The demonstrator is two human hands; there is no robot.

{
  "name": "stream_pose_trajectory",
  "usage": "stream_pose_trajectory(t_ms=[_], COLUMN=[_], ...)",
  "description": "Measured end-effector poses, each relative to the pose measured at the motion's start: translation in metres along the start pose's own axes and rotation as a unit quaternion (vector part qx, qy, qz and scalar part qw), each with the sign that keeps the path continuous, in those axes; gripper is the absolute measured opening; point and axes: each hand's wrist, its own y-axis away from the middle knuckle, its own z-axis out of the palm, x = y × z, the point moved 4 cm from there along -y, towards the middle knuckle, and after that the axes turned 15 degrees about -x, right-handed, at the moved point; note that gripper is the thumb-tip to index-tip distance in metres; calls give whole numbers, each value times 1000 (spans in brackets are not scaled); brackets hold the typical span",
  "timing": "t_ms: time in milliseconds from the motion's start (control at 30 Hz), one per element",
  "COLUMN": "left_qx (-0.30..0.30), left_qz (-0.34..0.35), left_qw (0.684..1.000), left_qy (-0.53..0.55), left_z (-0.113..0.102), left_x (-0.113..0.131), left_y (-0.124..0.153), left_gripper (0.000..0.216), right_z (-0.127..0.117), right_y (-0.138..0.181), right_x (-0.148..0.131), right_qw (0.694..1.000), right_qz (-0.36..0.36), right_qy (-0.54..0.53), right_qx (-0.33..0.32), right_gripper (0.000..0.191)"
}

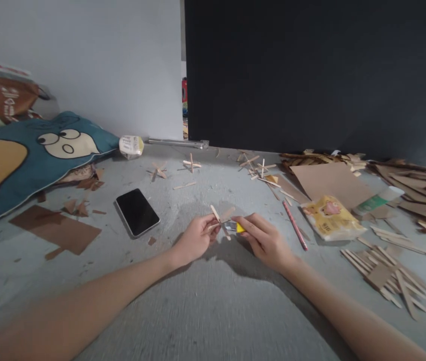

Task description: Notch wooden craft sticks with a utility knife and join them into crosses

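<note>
Between the fingertips of my left hand [198, 234] is a small cross-shaped piece of joined wooden craft sticks [215, 212], held just above the table. My right hand [264, 235] grips a small yellow tool with a silvery flat end [239, 227]. That silvery end points left and meets or overlaps the sticks; whether it touches them I cannot tell. Both hands are closed and close together. Farther back, similar crossed-stick pieces stand on the table, one at the middle [191, 163] and one at the right [262, 168].
A phone [138, 212] and brown cardboard [57, 228] lie left, below a blue cartoon cushion [47, 155]. Rightward are a red-patterned pencil [294, 225], a yellow packet [331, 218], a pile of craft sticks [386, 276] and cardboard scraps [416, 185]. A dark panel [318, 75] rises behind.
</note>
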Motion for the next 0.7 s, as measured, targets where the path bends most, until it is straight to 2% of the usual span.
stream_pose_trajectory(t_ms=[267,700], left_qx=[-6,-3], left_qz=[-10,-7], left_qw=[1000,1000], left_qy=[-5,-7], left_z=[2,1], left_x=[4,3], left_y=[0,-1], left_gripper=[7,6], right_z=[0,1], right_y=[-4,-3], right_x=[1,2], right_qw=[999,999], right_qz=[20,21], right_qy=[-8,-8], right_qx=[-32,-26], right_gripper=[39,38])
